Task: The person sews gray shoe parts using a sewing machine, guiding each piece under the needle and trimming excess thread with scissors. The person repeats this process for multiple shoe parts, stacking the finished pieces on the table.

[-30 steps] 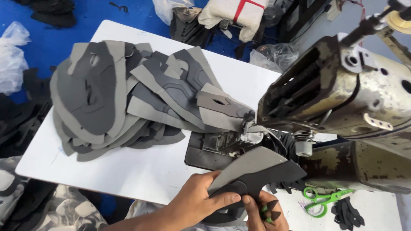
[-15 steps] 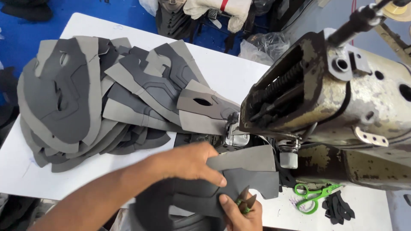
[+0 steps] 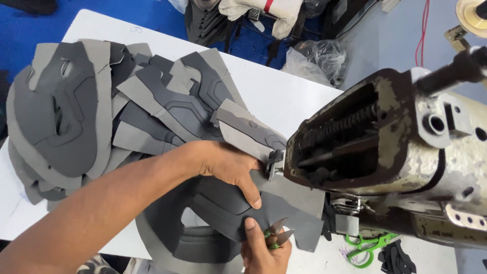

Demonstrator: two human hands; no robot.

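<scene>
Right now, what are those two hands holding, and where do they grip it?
The left hand presses flat on the grey cut piece near the sewing machine. The right hand pinches its lower edge with the thumb while holding small green-handled snips.

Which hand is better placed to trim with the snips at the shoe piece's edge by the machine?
Right. The right hand already holds the snips, blades open beside the dark shoe piece. The left hand lies flat on that piece near the sewing machine, probably steadying it.
</scene>
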